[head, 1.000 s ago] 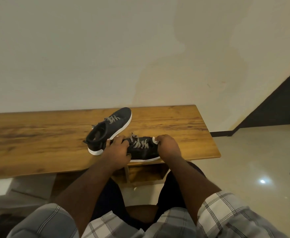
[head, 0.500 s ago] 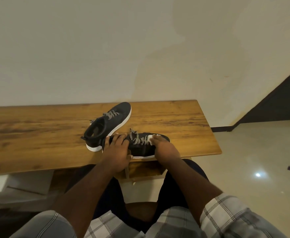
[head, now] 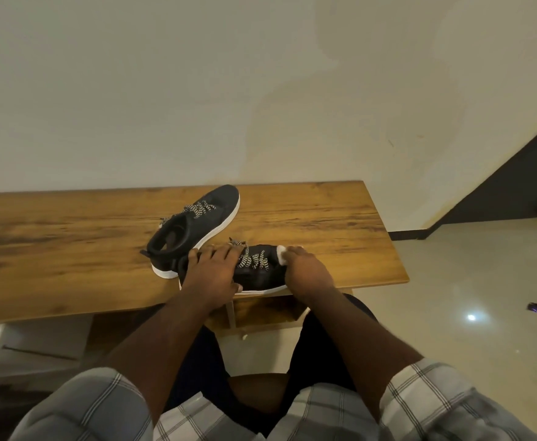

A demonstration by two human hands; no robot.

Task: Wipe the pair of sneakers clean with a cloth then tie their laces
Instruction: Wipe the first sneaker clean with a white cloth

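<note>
Wall (head: pixel 165 90), pale and stained, is filling the upper half of the head view, with tiled floor (head: pixel 467 361) showing at 4 o'clock. Bench (head: pixel 54 249), a long wooden top, is running across the middle, its right end sitting at 3 o'clock. Checked sleeves (head: pixel 435 402) are framing the bottom edge, and both bare forearms are reaching up to the bench's near edge. Far sneaker (head: pixel 197 224), black with a white sole, is lying on the bench just above centre, toe pointing to 1 o'clock, its patterned laces hanging loose. Near sneaker (head: pixel 257 275) is sitting at the bench's front edge, at 5 o'clock from the far one and touching it at the heel, laces undone. Left hand (head: pixel 211 273) is gripping the near sneaker's heel end, fingers spread over the collar, thumb curling down the near side. Right hand (head: pixel 305 272) is covering the toe, fingers curled round a white cloth (head: pixel 281 253) and pressing it onto the toe. Small purple scrap (head: pixel 535 307) is lying on the floor at 3 o'clock.
</note>
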